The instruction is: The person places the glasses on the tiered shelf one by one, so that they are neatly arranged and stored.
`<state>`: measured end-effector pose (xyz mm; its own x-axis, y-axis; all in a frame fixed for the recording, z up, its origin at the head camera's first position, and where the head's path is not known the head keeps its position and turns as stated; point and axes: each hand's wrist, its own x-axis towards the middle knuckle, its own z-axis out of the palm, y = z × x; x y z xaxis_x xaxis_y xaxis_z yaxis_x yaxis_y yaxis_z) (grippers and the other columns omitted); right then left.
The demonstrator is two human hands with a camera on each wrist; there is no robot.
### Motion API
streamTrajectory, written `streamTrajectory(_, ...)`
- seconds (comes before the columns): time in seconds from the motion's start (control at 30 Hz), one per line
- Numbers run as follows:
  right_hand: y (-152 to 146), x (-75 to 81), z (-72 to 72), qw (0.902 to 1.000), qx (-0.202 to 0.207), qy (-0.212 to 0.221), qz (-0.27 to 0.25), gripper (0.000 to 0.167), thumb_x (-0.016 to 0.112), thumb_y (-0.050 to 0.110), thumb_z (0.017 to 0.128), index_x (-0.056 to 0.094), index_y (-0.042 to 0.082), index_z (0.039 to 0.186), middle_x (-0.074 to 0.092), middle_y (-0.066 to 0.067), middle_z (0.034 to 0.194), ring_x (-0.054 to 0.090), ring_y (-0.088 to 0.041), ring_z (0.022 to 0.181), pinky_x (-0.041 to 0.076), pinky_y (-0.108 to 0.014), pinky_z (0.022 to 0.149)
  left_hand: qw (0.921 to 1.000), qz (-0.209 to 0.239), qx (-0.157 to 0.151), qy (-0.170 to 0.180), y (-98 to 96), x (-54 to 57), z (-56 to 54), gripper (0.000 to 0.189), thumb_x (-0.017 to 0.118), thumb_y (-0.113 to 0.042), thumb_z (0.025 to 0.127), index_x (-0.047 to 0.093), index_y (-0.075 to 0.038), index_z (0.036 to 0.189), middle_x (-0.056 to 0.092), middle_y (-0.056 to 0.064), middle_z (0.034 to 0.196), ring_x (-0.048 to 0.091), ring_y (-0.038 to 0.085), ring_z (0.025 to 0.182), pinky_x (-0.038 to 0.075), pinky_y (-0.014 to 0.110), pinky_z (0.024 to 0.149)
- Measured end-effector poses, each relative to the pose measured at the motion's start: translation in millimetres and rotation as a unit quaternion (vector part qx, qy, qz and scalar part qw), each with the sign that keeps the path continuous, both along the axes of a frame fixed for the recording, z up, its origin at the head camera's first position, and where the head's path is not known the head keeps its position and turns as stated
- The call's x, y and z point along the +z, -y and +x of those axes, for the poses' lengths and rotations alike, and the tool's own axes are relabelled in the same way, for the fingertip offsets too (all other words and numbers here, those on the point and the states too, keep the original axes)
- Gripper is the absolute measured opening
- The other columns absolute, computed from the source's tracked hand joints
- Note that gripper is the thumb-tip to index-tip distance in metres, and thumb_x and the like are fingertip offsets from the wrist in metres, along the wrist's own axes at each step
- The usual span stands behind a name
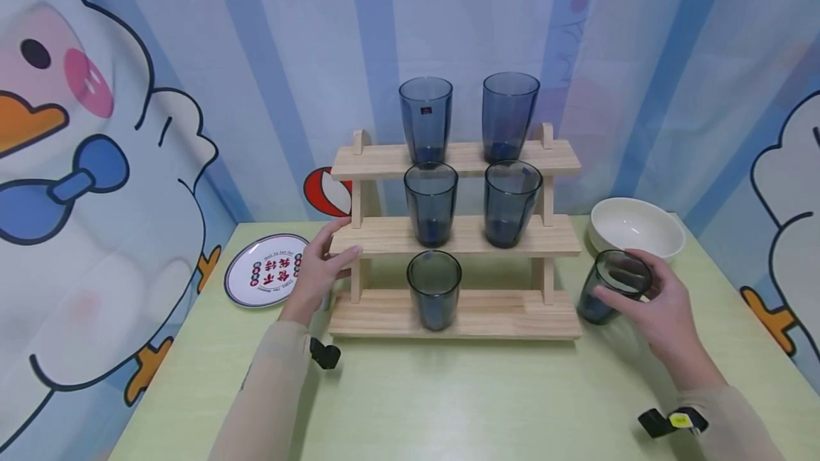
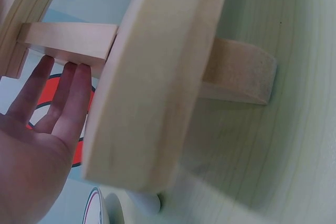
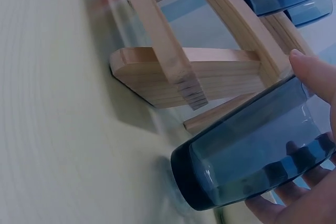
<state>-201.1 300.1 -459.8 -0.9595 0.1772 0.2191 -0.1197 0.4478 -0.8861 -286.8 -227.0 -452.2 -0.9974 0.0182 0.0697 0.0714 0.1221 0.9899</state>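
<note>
A three-tier wooden rack [image 1: 384,315] stands on the table. My left hand [image 1: 317,272] holds its left side at the middle shelf, thumb at the shelf's end. The left wrist view shows the fingers [image 2: 68,98] against a wooden upright [image 2: 68,40]. My right hand [image 1: 666,311] grips a blue-tinted drinking glass [image 1: 598,297] just right of the rack, thumb on one side and fingers on the other. In the right wrist view this glass [image 3: 252,150] is close to the table; whether its base touches is unclear.
Two similar glasses [image 1: 426,119] stand on the top shelf, two [image 1: 431,205] on the middle shelf and one [image 1: 434,294] on the bottom shelf, left of centre. A white bowl [image 1: 634,223] sits behind my right hand. A printed plate [image 1: 265,272] lies left of the rack.
</note>
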Motion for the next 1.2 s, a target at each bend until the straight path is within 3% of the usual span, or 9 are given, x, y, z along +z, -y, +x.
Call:
streamTrajectory(0.17, -1, 8.6, 7.7, 1.0000, -0.004, 0.002, 0.007, 0.083, 0.086, 0.022, 0.091, 0.041, 0.020, 0.160, 0.052, 0.000, 0.143, 0.049, -0.001, 0.115, 0.047, -0.007, 0.081, 1.0000, -0.008, 0.002, 0.006, 0.1, -0.2, 0.0, 0.061, 0.077, -0.029, 0.098, 0.052, -0.031, 0.154, 0.052, 0.010, 0.154, 0.062, 0.036, 0.123, 0.060, 0.052, 0.096)
streamTrajectory(0.37, -3, 22.3, 14.8, 0.9998, 0.004, -0.020, -0.010, 0.080, 0.084, 0.013, 0.091, 0.042, 0.021, 0.159, 0.050, 0.016, 0.135, 0.053, 0.004, 0.114, 0.052, -0.007, 0.080, 1.0000, -0.010, 0.002, 0.002, -1.3, 1.4, 0.4, 0.060, 0.076, -0.028, 0.098, 0.053, -0.032, 0.154, 0.052, 0.009, 0.154, 0.061, 0.037, 0.123, 0.059, 0.054, 0.096)
streamTrajectory(0.5, -3, 29.8, 17.7, 0.9977, 0.018, -0.042, -0.051, 0.079, 0.083, 0.003, 0.089, 0.046, 0.020, 0.157, 0.052, 0.017, 0.133, 0.057, 0.003, 0.114, 0.053, -0.007, 0.080, 0.9999, -0.011, 0.002, 0.002, -1.5, 1.3, 0.5, 0.060, 0.076, -0.028, 0.098, 0.053, -0.033, 0.153, 0.053, 0.009, 0.153, 0.062, 0.036, 0.122, 0.059, 0.053, 0.096)
streamTrajectory(0.73, 7, 39.5, 21.8, 0.9752, 0.086, -0.090, -0.183, 0.078, 0.079, -0.016, 0.084, 0.052, 0.013, 0.151, 0.058, 0.006, 0.134, 0.062, -0.003, 0.116, 0.056, -0.011, 0.084, 0.9999, -0.010, 0.002, 0.000, -0.7, 0.2, 0.2, 0.060, 0.077, -0.029, 0.098, 0.053, -0.033, 0.153, 0.053, 0.009, 0.153, 0.062, 0.035, 0.121, 0.060, 0.053, 0.096)
streamTrajectory(0.97, 22, 47.5, 22.9, 0.9564, 0.150, -0.115, -0.222, 0.074, 0.069, -0.026, 0.085, 0.052, 0.006, 0.150, 0.063, 0.000, 0.134, 0.065, -0.009, 0.118, 0.059, -0.017, 0.085, 0.9999, -0.014, 0.004, -0.004, -0.2, -0.6, 0.0, 0.060, 0.077, -0.030, 0.098, 0.053, -0.033, 0.153, 0.054, 0.010, 0.152, 0.062, 0.035, 0.122, 0.060, 0.053, 0.095)
streamTrajectory(1.2, 38, 50.5, 21.1, 0.9522, 0.182, -0.107, -0.221, 0.075, 0.069, -0.025, 0.085, 0.051, 0.006, 0.151, 0.062, -0.002, 0.136, 0.064, -0.011, 0.121, 0.060, -0.020, 0.085, 0.9999, -0.016, 0.005, -0.005, -0.7, 0.6, 1.6, 0.059, 0.077, -0.030, 0.098, 0.054, -0.034, 0.152, 0.054, 0.010, 0.152, 0.063, 0.035, 0.121, 0.060, 0.052, 0.094)
